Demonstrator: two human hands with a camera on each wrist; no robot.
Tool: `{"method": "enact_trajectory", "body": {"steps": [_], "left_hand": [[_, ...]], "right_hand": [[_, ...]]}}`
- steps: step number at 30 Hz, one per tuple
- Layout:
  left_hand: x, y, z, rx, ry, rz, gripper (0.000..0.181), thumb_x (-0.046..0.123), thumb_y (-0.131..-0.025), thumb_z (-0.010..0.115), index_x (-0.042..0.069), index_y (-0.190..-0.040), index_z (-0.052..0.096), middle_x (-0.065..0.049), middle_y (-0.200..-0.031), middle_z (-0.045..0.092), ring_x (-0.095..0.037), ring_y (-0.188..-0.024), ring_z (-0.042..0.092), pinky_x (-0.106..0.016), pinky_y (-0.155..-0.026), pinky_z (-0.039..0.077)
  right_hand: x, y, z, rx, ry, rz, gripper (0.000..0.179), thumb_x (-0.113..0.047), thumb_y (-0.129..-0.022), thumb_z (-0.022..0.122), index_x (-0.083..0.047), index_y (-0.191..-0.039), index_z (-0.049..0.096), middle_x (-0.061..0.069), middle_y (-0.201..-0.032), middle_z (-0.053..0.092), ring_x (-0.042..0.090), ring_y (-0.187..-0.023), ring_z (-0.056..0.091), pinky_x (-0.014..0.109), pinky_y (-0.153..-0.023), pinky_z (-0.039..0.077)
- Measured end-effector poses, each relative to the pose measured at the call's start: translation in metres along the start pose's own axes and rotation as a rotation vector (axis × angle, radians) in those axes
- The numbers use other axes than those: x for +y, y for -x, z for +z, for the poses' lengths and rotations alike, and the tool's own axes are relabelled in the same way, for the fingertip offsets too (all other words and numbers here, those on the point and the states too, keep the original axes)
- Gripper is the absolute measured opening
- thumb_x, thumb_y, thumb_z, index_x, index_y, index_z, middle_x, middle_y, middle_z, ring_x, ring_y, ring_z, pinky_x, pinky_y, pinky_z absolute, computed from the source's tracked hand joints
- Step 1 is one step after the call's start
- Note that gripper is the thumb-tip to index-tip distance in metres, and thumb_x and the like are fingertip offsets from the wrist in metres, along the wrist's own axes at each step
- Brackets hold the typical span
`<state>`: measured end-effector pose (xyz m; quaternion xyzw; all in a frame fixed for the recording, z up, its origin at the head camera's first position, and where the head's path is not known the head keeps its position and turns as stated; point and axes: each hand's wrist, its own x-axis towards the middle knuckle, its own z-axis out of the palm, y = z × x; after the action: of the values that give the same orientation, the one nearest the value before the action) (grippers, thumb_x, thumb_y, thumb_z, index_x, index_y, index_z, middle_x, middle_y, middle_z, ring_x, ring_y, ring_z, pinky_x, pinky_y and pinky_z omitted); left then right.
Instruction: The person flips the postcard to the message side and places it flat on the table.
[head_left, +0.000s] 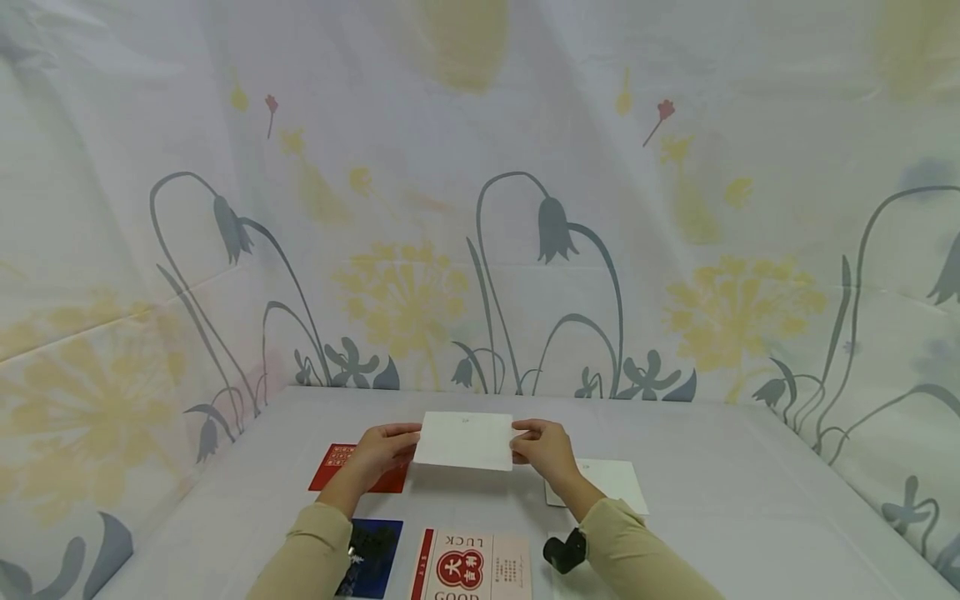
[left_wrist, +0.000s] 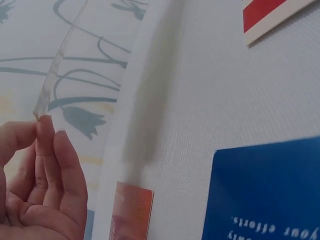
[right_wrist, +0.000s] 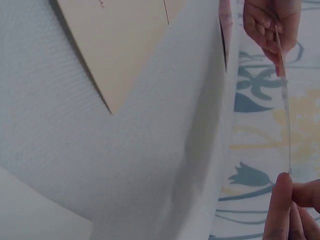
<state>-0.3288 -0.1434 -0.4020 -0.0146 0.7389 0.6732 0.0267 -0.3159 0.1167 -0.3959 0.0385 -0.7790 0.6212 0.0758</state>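
One white card point(head_left: 467, 442), small mark near its upper edge, held raised above the table point(head_left: 735, 475) at the lower centre of the head view; its left edge pinched between thumb and fingers by the left hand point(head_left: 381, 455), its right edge likewise by the right hand point(head_left: 547, 452); one red card point(head_left: 325, 472), lower left, partly hidden by the left hand; one second white card point(head_left: 617, 482), lower right, partly covered by the right forearm; one blue card point(head_left: 382, 550) and one cream-and-red card point(head_left: 512, 554) marked "LUCK", bottom edge.
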Motion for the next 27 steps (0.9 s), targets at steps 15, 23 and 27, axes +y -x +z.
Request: {"method": "enact_trajectory", "body": {"steps": [15,23,27], "left_hand": [[-0.0014,0.0001,0.0029,-0.012,-0.100,-0.023,0.039,0.004,-0.083,0.067,-0.003,-0.120,0.058,-0.013,-0.103,0.064,-0.021,-0.083,0.062,-0.036,-0.076,0.054],[-0.0023,0.0020,0.0043,-0.039,-0.136,-0.032,0.036,0.004,-0.084,0.066,-0.004,-0.119,0.058,-0.013,-0.099,0.064,-0.021,-0.081,0.062,-0.032,-0.073,0.055],[-0.0035,0.0051,0.0043,-0.048,-0.183,-0.044,0.033,0.005,-0.085,0.066,-0.004,-0.117,0.060,-0.012,-0.098,0.064,-0.020,-0.079,0.061,-0.031,-0.071,0.055]], "right_hand": [[0.0058,-0.0024,-0.0008,-0.016,-0.005,0.049,0.030,0.009,-0.078,0.063,0.011,-0.108,0.061,0.011,-0.077,0.059,0.014,-0.057,0.061,0.030,-0.057,0.056],[0.0059,0.0022,-0.0012,-0.040,-0.021,0.088,0.032,0.010,-0.078,0.062,0.012,-0.109,0.059,0.010,-0.075,0.059,0.015,-0.059,0.060,0.031,-0.056,0.056],[0.0054,0.0054,-0.0008,-0.057,-0.012,0.109,0.032,0.011,-0.077,0.062,0.014,-0.109,0.058,0.011,-0.076,0.058,0.014,-0.059,0.059,0.030,-0.057,0.056]]}}
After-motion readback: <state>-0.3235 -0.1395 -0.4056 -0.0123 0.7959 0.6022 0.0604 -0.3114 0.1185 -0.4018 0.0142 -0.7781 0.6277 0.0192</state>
